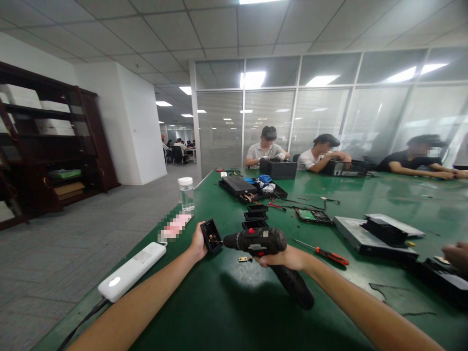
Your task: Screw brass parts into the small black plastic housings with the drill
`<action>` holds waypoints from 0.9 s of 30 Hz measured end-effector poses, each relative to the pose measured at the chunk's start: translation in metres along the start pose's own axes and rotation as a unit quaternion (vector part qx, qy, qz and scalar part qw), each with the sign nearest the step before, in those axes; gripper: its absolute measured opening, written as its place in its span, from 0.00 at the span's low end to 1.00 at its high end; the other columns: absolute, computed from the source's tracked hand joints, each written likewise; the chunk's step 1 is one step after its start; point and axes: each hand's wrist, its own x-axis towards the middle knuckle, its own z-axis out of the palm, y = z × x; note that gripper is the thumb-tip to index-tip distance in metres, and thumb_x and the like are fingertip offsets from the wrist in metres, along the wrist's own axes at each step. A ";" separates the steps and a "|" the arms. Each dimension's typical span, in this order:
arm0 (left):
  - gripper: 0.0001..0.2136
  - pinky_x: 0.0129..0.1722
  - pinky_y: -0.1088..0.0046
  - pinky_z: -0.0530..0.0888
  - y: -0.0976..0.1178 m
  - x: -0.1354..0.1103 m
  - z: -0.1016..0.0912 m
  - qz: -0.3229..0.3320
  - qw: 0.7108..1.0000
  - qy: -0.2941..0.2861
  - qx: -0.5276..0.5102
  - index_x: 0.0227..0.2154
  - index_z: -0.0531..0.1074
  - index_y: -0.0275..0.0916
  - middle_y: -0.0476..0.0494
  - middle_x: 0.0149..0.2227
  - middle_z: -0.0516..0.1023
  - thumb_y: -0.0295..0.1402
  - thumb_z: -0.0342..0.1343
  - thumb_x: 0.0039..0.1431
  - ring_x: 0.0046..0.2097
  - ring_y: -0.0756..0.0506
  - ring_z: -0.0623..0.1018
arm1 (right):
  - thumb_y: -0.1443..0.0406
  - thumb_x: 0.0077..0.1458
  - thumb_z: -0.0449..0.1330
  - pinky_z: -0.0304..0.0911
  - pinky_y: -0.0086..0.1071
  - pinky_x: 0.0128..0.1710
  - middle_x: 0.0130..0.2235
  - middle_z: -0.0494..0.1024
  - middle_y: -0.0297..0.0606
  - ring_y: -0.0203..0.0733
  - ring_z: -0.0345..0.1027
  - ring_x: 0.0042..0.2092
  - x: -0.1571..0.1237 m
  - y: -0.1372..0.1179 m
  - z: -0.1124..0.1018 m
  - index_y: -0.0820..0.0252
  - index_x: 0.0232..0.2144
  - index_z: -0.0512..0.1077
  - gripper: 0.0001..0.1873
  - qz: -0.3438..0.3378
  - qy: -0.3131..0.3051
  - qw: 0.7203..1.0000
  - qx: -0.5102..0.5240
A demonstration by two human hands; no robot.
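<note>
My left hand (198, 242) is closed on a small black plastic housing (211, 236), held upright above the green table (226, 302). My right hand (287, 259) grips a black cordless electric screwdriver (268, 251), its tip pointing left at the housing. A small brass part (243, 259) lies on the table just below the screwdriver's nose. Three similar black housings (255, 216) lie in a row beyond the tool.
A white power strip (131, 271) lies at the table's left edge, with a clear bottle (186, 193) farther back. A red-handled screwdriver (325, 254) and dismantled black devices (376, 233) lie to the right. Three people work at the far side. Another person's hand (456, 254) shows at right.
</note>
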 end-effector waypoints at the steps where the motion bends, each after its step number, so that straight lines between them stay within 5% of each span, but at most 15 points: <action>1: 0.12 0.25 0.66 0.69 0.000 0.001 -0.001 0.001 1.000 -0.003 0.001 0.23 0.66 0.37 0.47 0.20 0.69 0.42 0.50 0.44 0.22 0.46 0.70 | 0.59 0.49 0.57 0.58 0.31 0.36 0.28 0.66 0.36 0.35 0.60 0.32 0.000 -0.002 0.000 0.67 0.32 0.66 0.14 -0.004 -0.002 1.000 0.001; 27: 0.13 0.25 0.67 0.69 -0.001 0.003 -0.003 0.004 1.000 0.001 0.008 0.23 0.66 0.36 0.47 0.20 0.69 0.43 0.50 0.44 0.22 0.46 0.71 | 0.62 0.50 0.56 0.57 0.30 0.35 0.28 0.65 0.36 0.34 0.59 0.32 0.001 0.003 0.001 0.67 0.31 0.66 0.11 0.006 0.005 1.000 0.013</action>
